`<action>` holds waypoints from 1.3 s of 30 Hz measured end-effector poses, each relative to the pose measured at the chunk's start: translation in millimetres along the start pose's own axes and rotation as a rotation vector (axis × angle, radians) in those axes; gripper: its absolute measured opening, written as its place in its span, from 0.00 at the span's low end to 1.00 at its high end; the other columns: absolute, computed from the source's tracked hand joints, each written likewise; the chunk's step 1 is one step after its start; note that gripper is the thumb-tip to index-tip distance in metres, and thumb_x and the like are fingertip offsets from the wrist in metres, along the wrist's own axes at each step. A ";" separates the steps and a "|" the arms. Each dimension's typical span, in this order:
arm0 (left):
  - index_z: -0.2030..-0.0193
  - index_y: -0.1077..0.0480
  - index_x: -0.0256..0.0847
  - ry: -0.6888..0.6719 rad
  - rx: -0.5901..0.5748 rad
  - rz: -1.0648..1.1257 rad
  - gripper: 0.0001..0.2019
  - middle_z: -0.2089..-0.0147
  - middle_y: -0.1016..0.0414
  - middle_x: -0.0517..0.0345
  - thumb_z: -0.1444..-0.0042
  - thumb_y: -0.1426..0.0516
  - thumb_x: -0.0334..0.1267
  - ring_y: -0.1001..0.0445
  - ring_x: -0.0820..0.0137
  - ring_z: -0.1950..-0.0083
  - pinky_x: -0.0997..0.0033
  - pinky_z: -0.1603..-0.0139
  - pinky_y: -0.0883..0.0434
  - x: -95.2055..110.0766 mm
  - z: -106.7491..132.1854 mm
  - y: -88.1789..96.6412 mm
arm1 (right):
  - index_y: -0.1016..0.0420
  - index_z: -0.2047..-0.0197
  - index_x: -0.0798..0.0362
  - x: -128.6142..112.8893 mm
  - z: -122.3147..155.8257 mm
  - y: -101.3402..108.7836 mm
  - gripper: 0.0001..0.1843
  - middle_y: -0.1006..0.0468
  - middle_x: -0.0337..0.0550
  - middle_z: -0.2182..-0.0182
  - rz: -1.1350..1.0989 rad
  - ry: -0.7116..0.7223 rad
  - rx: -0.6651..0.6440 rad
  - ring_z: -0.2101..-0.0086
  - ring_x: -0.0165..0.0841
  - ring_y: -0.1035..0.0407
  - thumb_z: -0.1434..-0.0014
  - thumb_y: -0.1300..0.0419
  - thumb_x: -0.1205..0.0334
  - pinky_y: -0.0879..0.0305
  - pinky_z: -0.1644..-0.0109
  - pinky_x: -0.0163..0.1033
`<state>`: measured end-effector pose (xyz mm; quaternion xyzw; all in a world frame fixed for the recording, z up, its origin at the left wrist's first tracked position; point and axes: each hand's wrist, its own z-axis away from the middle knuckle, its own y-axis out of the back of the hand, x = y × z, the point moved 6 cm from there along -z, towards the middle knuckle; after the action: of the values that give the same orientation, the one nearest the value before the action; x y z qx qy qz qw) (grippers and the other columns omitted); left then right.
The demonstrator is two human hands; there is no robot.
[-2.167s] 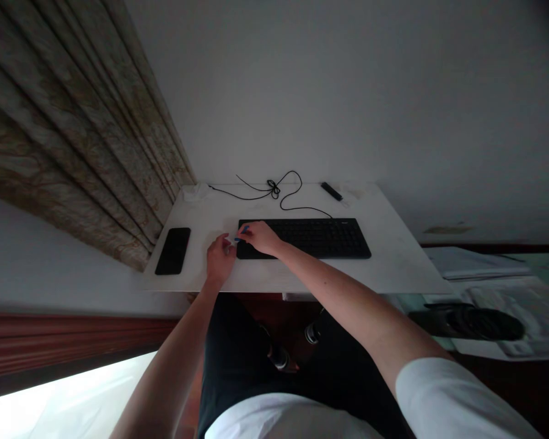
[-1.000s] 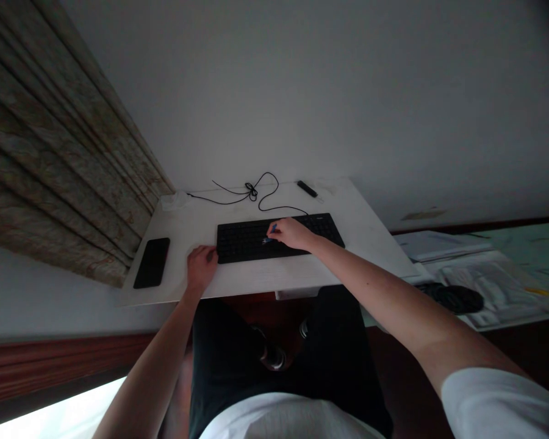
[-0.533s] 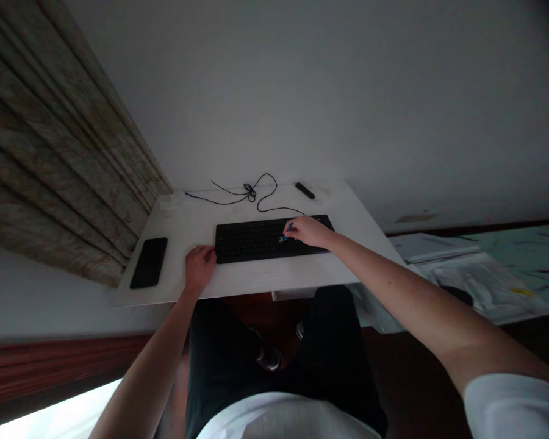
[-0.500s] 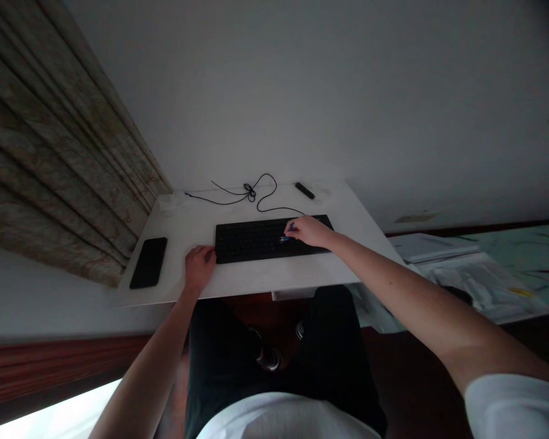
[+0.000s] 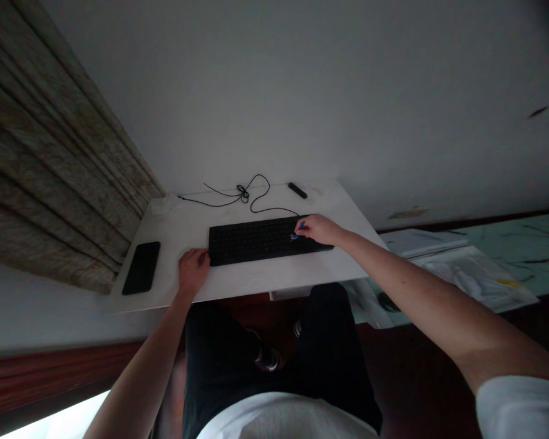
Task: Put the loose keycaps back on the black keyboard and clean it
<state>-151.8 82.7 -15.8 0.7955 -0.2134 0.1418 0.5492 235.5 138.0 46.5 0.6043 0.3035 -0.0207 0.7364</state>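
Note:
A black keyboard [image 5: 251, 242] lies on the white desk [image 5: 256, 277] in front of me. My left hand [image 5: 194, 268] is at its left end, with bent fingers gripping the edge there. Over the right part of the keys, my right hand [image 5: 321, 230] pinches a small blue tool [image 5: 302, 226]. The tool's pale, pronged-looking tip points down at the keys; it is too small and blurred to tell its exact kind. My fingers hide part of the tool, and the hand covers some keys at the right.
A black phone [image 5: 141, 267] lies at the desk's left. Behind the keyboard, its black cable [image 5: 243, 194] is loosely bundled. A small black stick-shaped object [image 5: 297, 190] and clear plastic [image 5: 165, 204] lie toward the back. Plastic-wrapped items [image 5: 466, 274] sit lower at the right.
My right hand has moved a little rightward along the keyboard with the blue tool. My left hand stays at the keyboard's left end. The whole view has shifted slightly.

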 end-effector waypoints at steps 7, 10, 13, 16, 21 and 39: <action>0.56 0.21 0.42 0.010 -0.025 -0.003 0.16 0.55 0.19 0.48 0.38 0.50 0.41 0.24 0.56 0.51 0.53 0.43 0.30 -0.5 -0.4 -0.6 | 0.18 0.64 0.52 17.8 9.7 8.5 0.07 0.17 0.42 0.68 0.028 -0.043 0.010 0.68 0.33 0.26 0.39 0.39 0.65 0.37 0.62 0.36; 0.56 0.21 0.41 0.007 -0.023 0.000 0.16 0.55 0.19 0.47 0.38 0.50 0.41 0.24 0.56 0.52 0.52 0.43 0.30 0.0 -0.7 -0.1 | 0.17 0.64 0.51 29.2 15.4 12.1 0.07 0.17 0.42 0.68 0.040 -0.081 0.003 0.69 0.33 0.26 0.39 0.39 0.65 0.37 0.63 0.36; 0.56 0.21 0.40 0.000 -0.027 0.001 0.16 0.55 0.19 0.47 0.38 0.50 0.41 0.23 0.56 0.52 0.52 0.43 0.29 0.6 -0.8 0.0 | 0.17 0.63 0.51 40.0 20.6 15.6 0.07 0.16 0.42 0.68 0.048 -0.104 -0.001 0.68 0.33 0.25 0.39 0.38 0.65 0.37 0.63 0.36; 0.56 0.21 0.41 -0.001 -0.021 -0.001 0.16 0.55 0.19 0.47 0.38 0.50 0.41 0.23 0.56 0.53 0.51 0.43 0.29 0.5 -0.7 0.0 | 0.17 0.63 0.52 48.6 24.9 18.5 0.07 0.16 0.43 0.66 0.053 -0.105 -0.001 0.67 0.33 0.25 0.38 0.39 0.64 0.36 0.61 0.36; 0.56 0.21 0.42 0.010 -0.020 0.000 0.16 0.55 0.19 0.48 0.38 0.50 0.41 0.23 0.56 0.52 0.51 0.43 0.29 -0.3 -0.6 -0.3 | 0.17 0.62 0.52 62.9 31.2 22.1 0.08 0.16 0.44 0.66 0.064 -0.128 -0.001 0.67 0.34 0.25 0.38 0.39 0.64 0.36 0.61 0.37; 0.57 0.21 0.43 0.019 -0.023 -0.003 0.15 0.55 0.19 0.48 0.38 0.50 0.41 0.24 0.56 0.52 0.52 0.43 0.29 1.3 -0.3 0.4 | 0.17 0.63 0.50 106.8 48.1 39.7 0.08 0.16 0.46 0.66 0.212 -0.179 0.005 0.66 0.36 0.24 0.39 0.39 0.62 0.37 0.62 0.37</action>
<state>-150.9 82.5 -14.7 0.7881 -0.2085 0.1459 0.5605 358.6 141.2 35.0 0.6305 0.1711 0.0027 0.7571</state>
